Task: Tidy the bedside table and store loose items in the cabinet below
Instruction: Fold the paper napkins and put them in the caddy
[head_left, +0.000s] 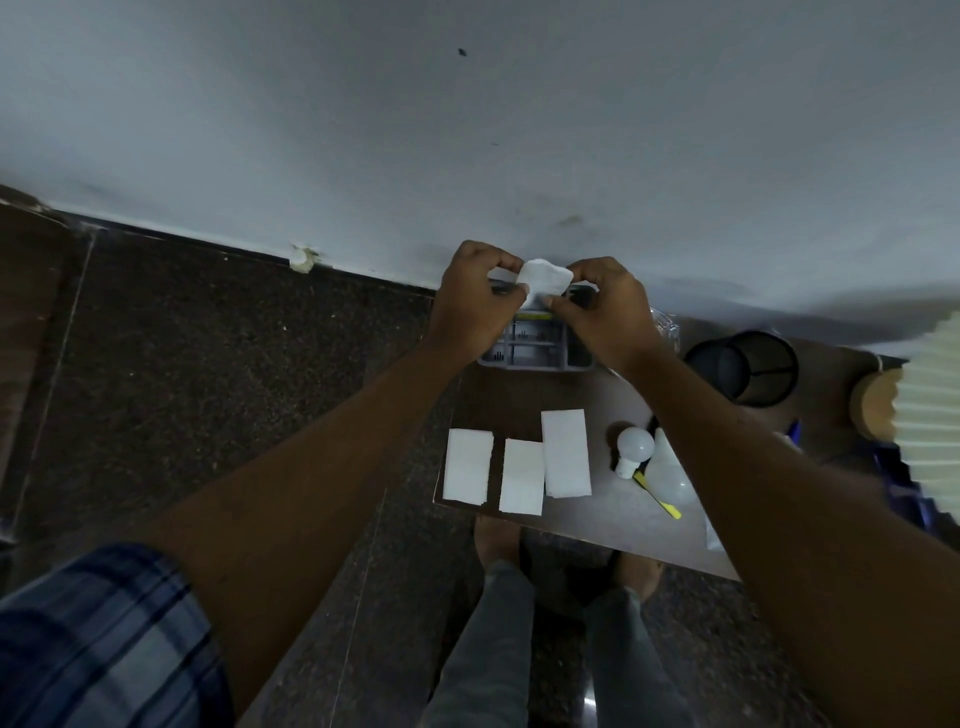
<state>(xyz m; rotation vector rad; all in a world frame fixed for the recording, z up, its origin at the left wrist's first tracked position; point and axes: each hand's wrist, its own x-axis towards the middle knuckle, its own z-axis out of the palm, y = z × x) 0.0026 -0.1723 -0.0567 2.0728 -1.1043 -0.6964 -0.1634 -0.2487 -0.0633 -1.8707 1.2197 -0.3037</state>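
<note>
Both hands are raised over the far edge of the brown bedside table (524, 400). My left hand (475, 299) and my right hand (602, 312) each pinch a side of a small crumpled white tissue (544, 280), held in the air above a grey compartment organizer (535, 348). Three folded white tissues lie side by side near the table's front left: one (467, 473), one (522, 477) and one (566, 452). A white light bulb (634, 449) lies to their right, beside a yellow-handled tool (657, 496).
A black mesh cup (748, 371) stands at the back right, with a wooden lamp base (875, 405) and a pleated white lampshade (930, 410) further right. Clear plastic (667, 325) lies behind my right wrist. Dark speckled floor (234, 364) spreads left of the table; the wall is just behind.
</note>
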